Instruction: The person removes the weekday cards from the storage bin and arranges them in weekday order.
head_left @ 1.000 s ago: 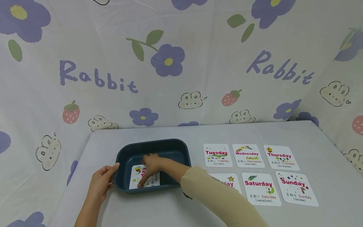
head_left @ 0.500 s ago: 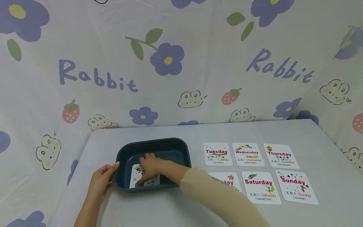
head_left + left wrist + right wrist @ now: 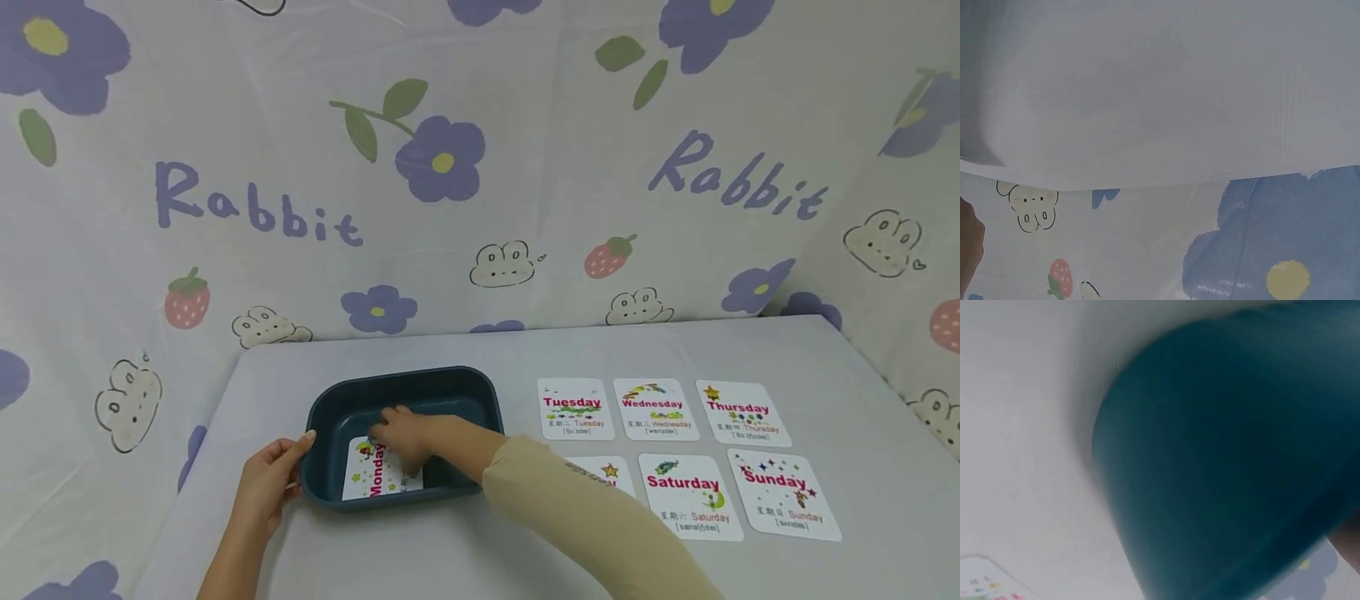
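A dark teal rectangular tray [image 3: 497,408] rests on the white table. My left hand [image 3: 266,483] grips its left end, thumb on the rim and fingers against the outside wall. Inside the tray lies a white "Monday" card [image 3: 357,483], turned sideways. My right hand [image 3: 408,440] reaches in over the card's right part, fingers loosely bent at its far edge and covering some of the print. The right wrist view is filled mostly by the tray's outer wall [image 3: 1210,456]. Just a sliver of a hand [image 3: 969,247] shows in the left wrist view.
Right of the tray, day cards lie in two rows: Tuesday [image 3: 576,423], Wednesday [image 3: 657,423] and Thursday [image 3: 742,427] behind, Saturday [image 3: 690,500] and Sunday [image 3: 783,500] in front. My right sleeve [image 3: 577,521] partly covers another front-row card [image 3: 621,477]. A patterned cloth [image 3: 300,125] hangs behind.
The right thumb has drawn away from the card's near side toward the right, uncovering the word "Monday". The card, the tray and the left hand stay where they were.
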